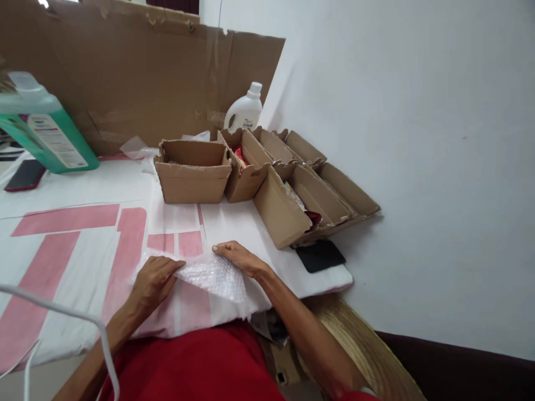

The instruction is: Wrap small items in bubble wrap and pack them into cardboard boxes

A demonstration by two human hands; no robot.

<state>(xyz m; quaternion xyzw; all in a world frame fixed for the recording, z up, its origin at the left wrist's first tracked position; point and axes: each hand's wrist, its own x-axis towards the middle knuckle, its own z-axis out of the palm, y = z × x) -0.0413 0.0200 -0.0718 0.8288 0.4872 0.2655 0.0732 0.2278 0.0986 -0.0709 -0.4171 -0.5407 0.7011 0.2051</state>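
A sheet of clear bubble wrap (215, 275) is stretched between my two hands, low over the front edge of the cloth-covered table (96, 250). My left hand (156, 278) is closed on its left part, fingers pointing right. At the upper right edge of the sheet, my right hand (238, 257) pinches it between thumb and fingers. The right end of the wrap hangs down toward the table edge. Whether anything lies inside or under the wrap I cannot tell.
Cardboard boxes (192, 181) stand in a cluster beyond my hands, some holding packets. A green liquid bottle (58, 136) and a phone (25, 175) are at left, a white jug (246, 108) behind. A black flat item (321, 255) lies near the right edge; a white cable (62, 309) crosses lower left.
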